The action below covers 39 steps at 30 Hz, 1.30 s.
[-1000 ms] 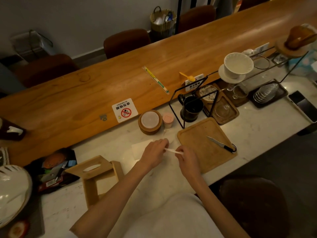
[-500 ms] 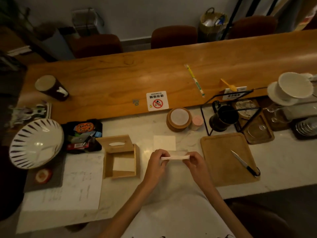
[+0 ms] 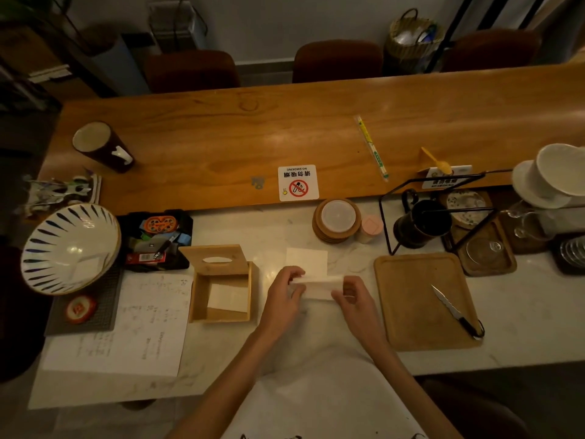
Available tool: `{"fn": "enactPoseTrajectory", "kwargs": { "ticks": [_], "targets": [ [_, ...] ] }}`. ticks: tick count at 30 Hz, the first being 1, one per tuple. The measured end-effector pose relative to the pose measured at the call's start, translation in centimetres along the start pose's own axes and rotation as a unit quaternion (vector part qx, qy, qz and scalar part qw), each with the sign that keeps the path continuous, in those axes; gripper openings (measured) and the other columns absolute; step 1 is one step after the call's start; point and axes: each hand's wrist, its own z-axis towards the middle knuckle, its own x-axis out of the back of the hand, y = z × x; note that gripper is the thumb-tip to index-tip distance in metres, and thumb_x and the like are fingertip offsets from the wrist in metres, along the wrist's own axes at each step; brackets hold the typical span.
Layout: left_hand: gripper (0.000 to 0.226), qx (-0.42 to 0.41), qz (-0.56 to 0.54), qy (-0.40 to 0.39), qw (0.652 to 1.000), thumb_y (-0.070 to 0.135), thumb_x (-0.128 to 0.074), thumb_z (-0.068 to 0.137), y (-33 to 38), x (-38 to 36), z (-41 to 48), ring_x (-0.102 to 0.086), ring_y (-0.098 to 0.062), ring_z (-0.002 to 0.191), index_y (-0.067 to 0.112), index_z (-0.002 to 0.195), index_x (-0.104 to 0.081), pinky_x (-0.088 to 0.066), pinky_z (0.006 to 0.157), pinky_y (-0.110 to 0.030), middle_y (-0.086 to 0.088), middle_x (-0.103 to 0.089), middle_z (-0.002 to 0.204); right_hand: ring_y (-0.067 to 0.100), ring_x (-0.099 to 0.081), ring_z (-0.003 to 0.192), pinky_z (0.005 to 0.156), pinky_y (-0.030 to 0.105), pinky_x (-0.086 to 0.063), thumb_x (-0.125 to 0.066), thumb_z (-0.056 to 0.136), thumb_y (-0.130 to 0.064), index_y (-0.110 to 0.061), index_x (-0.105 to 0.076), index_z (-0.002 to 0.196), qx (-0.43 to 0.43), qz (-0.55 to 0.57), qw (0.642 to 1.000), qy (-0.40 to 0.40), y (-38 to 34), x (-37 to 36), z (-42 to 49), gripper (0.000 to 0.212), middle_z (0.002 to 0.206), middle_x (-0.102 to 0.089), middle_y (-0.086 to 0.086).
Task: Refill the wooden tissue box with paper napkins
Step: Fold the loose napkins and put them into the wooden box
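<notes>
The wooden tissue box (image 3: 197, 297) lies open on the marble counter, its slotted lid (image 3: 216, 259) tipped back at the far side. A white napkin (image 3: 228, 297) rests inside it. To its right, my left hand (image 3: 283, 296) and my right hand (image 3: 354, 296) pinch the two ends of a folded white paper napkin (image 3: 319, 286) just above the counter. Another flat napkin (image 3: 307, 260) lies on the counter just beyond my hands.
A wooden cutting board (image 3: 418, 299) with a knife (image 3: 456, 312) lies to the right. A black wire stand (image 3: 437, 210) with a dark mug stands behind it. A striped bowl (image 3: 68, 248), a black tray of small items (image 3: 158, 239) and a paper sheet (image 3: 126, 321) sit left.
The view has swung left and now holds steadier over the counter. The napkin between my hands has turned from edge-on to showing its broad face, and sits slightly lower.
</notes>
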Motion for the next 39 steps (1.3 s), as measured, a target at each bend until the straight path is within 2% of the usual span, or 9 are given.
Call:
{"fn": "enactPoseTrajectory", "kwargs": {
  "ticks": [4, 8, 12, 15, 23, 27, 30, 33, 39],
  "targets": [
    [0.040, 0.034, 0.037, 0.029, 0.998, -0.002, -0.055, 0.090, 0.7, -0.2, 2.6, -0.051, -0.011, 0.110, 0.017, 0.125, -0.053, -0.044, 0.096, -0.026, 0.005, -0.055, 0.121, 0.008, -0.065, 0.092, 0.072, 0.018, -0.051, -0.064, 0.089, -0.009, -0.018, -0.050, 0.118, -0.027, -0.025, 0.999, 0.007, -0.8, -0.8, 2.2, 0.034, 0.103, -0.067, -0.005],
    [0.043, 0.047, 0.060, 0.048, 0.996, -0.005, -0.052, 0.091, 0.8, -0.9, 5.6, -0.052, -0.022, 0.119, 0.014, 0.130, -0.050, -0.040, 0.098, -0.025, -0.006, -0.057, 0.129, 0.017, -0.062, 0.088, 0.064, 0.022, -0.044, -0.062, 0.090, -0.013, -0.010, -0.050, 0.118, -0.035, -0.111, 0.993, 0.014, -1.5, -2.4, 4.9, 0.030, 0.100, -0.063, 0.001],
    [0.055, 0.117, 0.185, 0.045, 0.975, 0.010, -0.062, 0.091, -0.3, -1.7, 7.7, -0.039, -0.031, 0.129, 0.015, 0.140, -0.038, -0.037, 0.104, -0.040, -0.012, -0.046, 0.139, 0.023, -0.063, 0.097, 0.078, 0.031, -0.049, -0.064, 0.089, -0.019, -0.011, -0.053, 0.125, -0.067, -0.184, 0.980, 0.025, -0.9, -3.7, 6.8, 0.039, 0.115, -0.061, 0.009],
    [0.065, 0.161, 0.175, 0.027, 0.971, 0.003, -0.062, 0.088, -0.6, -1.5, 8.1, -0.036, -0.034, 0.130, 0.018, 0.143, -0.031, -0.036, 0.104, -0.042, -0.014, -0.040, 0.140, 0.029, -0.060, 0.106, 0.085, 0.033, -0.047, -0.064, 0.089, -0.019, -0.009, -0.049, 0.133, -0.091, -0.193, 0.976, 0.041, -0.8, -4.1, 7.0, 0.048, 0.122, -0.057, 0.015],
    [0.047, 0.187, 0.182, -0.006, 0.965, 0.000, -0.065, 0.081, -2.0, -1.3, 7.1, -0.041, -0.031, 0.121, 0.021, 0.120, -0.050, -0.043, 0.095, -0.036, -0.010, -0.045, 0.124, 0.025, -0.063, 0.100, 0.074, 0.024, -0.044, -0.069, 0.081, -0.004, -0.005, -0.053, 0.124, -0.123, -0.126, 0.984, 0.017, -1.1, -4.0, 6.4, 0.046, 0.115, -0.066, 0.012],
    [0.030, 0.141, 0.181, -0.002, 0.973, 0.005, -0.066, 0.082, -1.6, -1.3, 5.1, -0.036, -0.026, 0.118, 0.021, 0.105, -0.057, -0.039, 0.094, -0.030, -0.006, -0.041, 0.121, 0.017, -0.058, 0.082, 0.060, 0.014, -0.041, -0.065, 0.075, 0.007, -0.008, -0.061, 0.101, -0.064, -0.100, 0.992, 0.032, -0.7, -3.0, 4.5, 0.030, 0.098, -0.065, 0.009],
    [0.031, 0.019, 0.098, 0.009, 0.995, -0.001, -0.064, 0.081, -2.1, -0.7, 3.1, -0.049, -0.022, 0.107, 0.028, 0.081, -0.053, -0.041, 0.086, -0.025, 0.000, -0.051, 0.106, 0.016, -0.058, 0.080, 0.066, 0.015, -0.044, -0.062, 0.079, 0.006, -0.018, -0.059, 0.085, -0.006, -0.062, 0.996, 0.061, 0.5, -2.4, 2.4, 0.025, 0.090, -0.063, 0.007],
    [0.040, -0.041, 0.041, -0.008, 0.998, -0.005, -0.058, 0.085, -2.7, -0.1, 0.8, -0.057, -0.015, 0.096, 0.033, 0.086, -0.047, -0.046, 0.081, -0.027, 0.003, -0.060, 0.096, 0.014, -0.059, 0.087, 0.072, 0.017, -0.045, -0.061, 0.082, 0.008, -0.024, -0.057, 0.085, 0.028, -0.062, 0.994, 0.084, 1.2, -2.1, 0.0, 0.032, 0.093, -0.061, 0.003],
    [0.036, -0.098, 0.032, -0.052, 0.993, -0.003, -0.056, 0.089, -4.8, -0.3, -1.5, -0.052, -0.009, 0.105, 0.022, 0.115, -0.055, -0.041, 0.093, -0.017, 0.007, -0.057, 0.111, -0.003, -0.045, 0.118, 0.098, 0.009, -0.038, -0.065, 0.086, -0.001, -0.021, -0.044, 0.133, 0.044, -0.039, 0.996, 0.070, 2.4, -2.8, -3.2, 0.054, 0.132, -0.045, -0.014]
  ]
}}
